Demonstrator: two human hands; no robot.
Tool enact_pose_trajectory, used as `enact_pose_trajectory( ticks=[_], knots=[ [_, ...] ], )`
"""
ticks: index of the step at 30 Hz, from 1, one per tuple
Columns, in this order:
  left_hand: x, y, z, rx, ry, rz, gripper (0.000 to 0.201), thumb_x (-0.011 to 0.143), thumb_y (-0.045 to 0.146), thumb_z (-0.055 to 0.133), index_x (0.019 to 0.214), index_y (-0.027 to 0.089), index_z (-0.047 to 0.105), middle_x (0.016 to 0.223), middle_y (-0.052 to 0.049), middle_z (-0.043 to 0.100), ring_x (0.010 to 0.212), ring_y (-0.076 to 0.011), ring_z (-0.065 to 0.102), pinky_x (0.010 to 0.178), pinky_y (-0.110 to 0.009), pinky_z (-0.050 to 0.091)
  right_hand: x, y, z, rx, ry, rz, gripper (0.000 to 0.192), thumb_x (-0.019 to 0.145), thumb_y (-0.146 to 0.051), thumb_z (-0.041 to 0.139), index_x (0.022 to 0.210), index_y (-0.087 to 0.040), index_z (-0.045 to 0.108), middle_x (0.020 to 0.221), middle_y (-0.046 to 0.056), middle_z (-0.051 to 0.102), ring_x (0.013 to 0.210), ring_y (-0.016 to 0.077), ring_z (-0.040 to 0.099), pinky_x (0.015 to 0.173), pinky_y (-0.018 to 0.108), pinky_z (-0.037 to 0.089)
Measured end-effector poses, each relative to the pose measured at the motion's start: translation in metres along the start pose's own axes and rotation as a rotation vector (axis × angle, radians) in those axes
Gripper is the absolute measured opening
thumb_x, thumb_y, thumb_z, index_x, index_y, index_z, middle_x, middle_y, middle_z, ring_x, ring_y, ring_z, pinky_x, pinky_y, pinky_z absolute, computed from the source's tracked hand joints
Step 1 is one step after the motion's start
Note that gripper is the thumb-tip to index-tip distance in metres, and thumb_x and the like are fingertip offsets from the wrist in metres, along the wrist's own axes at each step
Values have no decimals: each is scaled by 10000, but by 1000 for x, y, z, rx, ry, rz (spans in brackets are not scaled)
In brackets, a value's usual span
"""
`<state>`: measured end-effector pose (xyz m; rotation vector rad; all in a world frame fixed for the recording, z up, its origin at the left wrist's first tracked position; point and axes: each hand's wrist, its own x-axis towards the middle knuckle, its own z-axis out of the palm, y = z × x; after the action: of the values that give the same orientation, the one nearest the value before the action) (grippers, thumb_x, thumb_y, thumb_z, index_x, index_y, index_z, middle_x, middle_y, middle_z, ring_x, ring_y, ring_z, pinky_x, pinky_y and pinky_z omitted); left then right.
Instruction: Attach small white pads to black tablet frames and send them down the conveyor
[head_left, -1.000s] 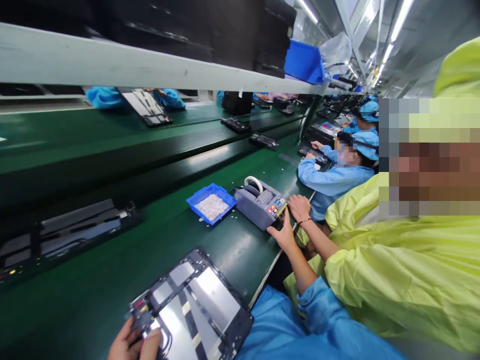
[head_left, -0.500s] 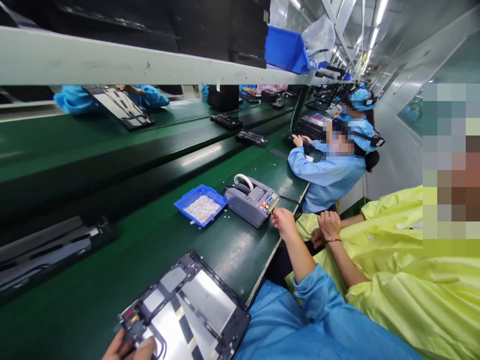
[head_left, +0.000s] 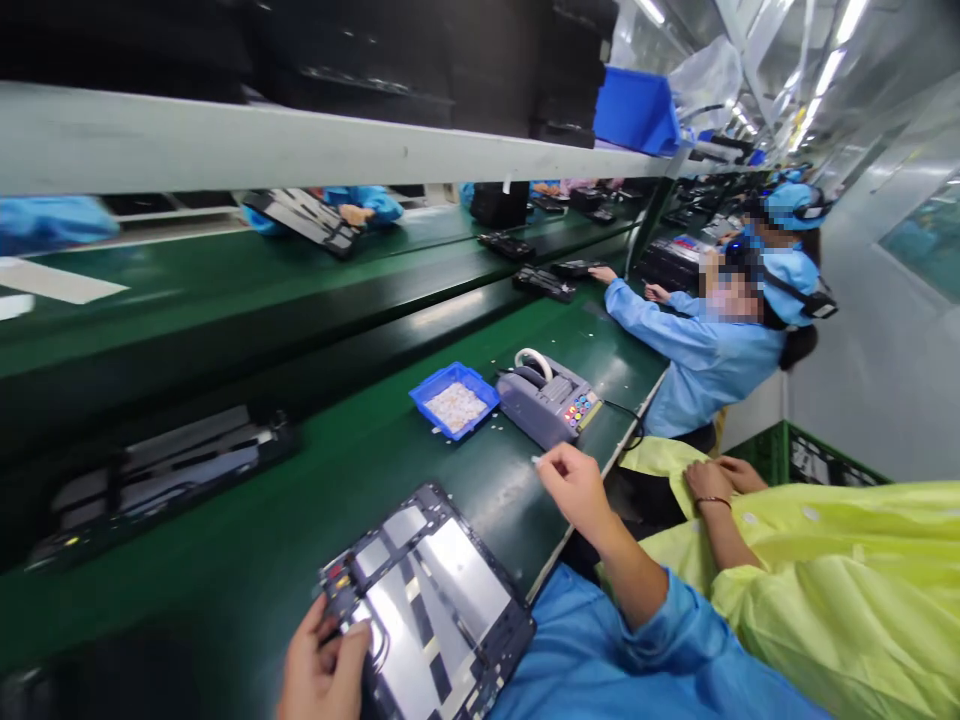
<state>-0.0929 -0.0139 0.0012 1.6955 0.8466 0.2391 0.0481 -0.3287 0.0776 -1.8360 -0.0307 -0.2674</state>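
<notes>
My left hand [head_left: 326,655] grips the corner of an opened tablet [head_left: 457,570], thumb on top and fingers at its edge. Silver battery plates, dark strips and a small red-marked board show inside the tablet, which rests at the bench's front edge. Over the bench, my right hand [head_left: 574,480] pinches a small pale piece of tape [head_left: 536,461] between thumb and fingertips. Just beyond that hand stands a grey tape dispenser [head_left: 544,405] with coloured buttons and a white roll. Beside the dispenser sits a blue tray [head_left: 455,400] of small pale pieces.
A person in yellow [head_left: 810,560] sits close on my right, hands together. Farther along, a co-worker in blue [head_left: 690,340] reaches over the bench. Another opened tablet [head_left: 172,470] lies on the dark strip at left. A white shelf beam [head_left: 300,140] crosses above.
My right hand has drawn back from the dispenser's front toward the tablet, a small piece of tape now in its fingertips. My left hand still holds the tablet. The view has swung left.
</notes>
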Motion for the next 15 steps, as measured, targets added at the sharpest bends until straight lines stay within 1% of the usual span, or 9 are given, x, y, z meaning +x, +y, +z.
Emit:
enact_pose_trajectory(
  ticks=[2,3,6,8,10,12,13,14,15],
  knots=[
    [-5,1,0,-15,-7,33,1040,575,658,746,1461,176,492,1220,-133,686,993,-315,707,799,-397,594,30,-29,33,-261,-159,-156,212,931,-337,594,776,-214,670,783,16,714,748,170,647,736,256,488],
    [-7,2,0,-18,-6,47,1063,586,679,732,1475,155,479,1214,-148,682,986,-314,705,813,-409,588,50,-42,52,-406,-200,-166,209,953,-313,567,808,-213,680,834,26,736,807,179,670,782,257,489],
    [-9,1,0,-32,-13,63,1115,606,732,697,1502,117,453,1189,-168,677,961,-307,703,833,-430,578,104,-74,100,-517,-231,-125,139,921,-231,603,850,-170,706,909,113,763,921,245,702,846,300,491],
    [-7,-2,-1,-47,-28,54,1133,595,745,701,1512,130,446,1210,-171,674,962,-311,702,818,-428,581,114,-83,114,-528,-241,-114,100,881,-167,627,910,-150,721,967,146,766,956,265,708,855,317,496],
    [-4,-6,-2,-44,-19,40,1143,567,742,718,1512,156,453,1260,-174,666,990,-328,701,801,-424,587,96,-79,107,-536,-248,-128,149,868,-135,625,972,-172,725,1001,109,769,951,234,708,846,296,499],
    [2,-10,-3,-14,-9,24,1152,548,735,727,1514,167,459,1301,-179,659,1025,-349,701,792,-420,594,60,-64,86,-478,-267,-156,112,888,-183,627,936,-214,724,921,30,765,871,181,702,796,252,501],
    [5,-12,-3,5,-13,21,1157,548,735,724,1519,165,457,1307,-183,661,1037,-356,704,786,-416,598,40,-53,71,-406,-273,-164,100,906,-233,620,883,-226,717,845,-3,748,805,158,690,754,233,500],
    [8,-13,-3,26,-22,28,1155,554,737,716,1519,158,458,1299,-186,671,1037,-359,711,773,-410,603,22,-41,55,-248,-246,-141,122,901,-270,621,829,-221,707,769,-15,721,732,147,668,700,228,495],
    [10,-14,-3,53,-13,57,1134,563,744,705,1503,151,483,1264,-183,693,1012,-355,724,748,-401,610,8,-28,38,-87,-171,-73,143,880,-304,636,785,-214,693,702,-24,689,655,138,635,641,225,485]
  ],
)
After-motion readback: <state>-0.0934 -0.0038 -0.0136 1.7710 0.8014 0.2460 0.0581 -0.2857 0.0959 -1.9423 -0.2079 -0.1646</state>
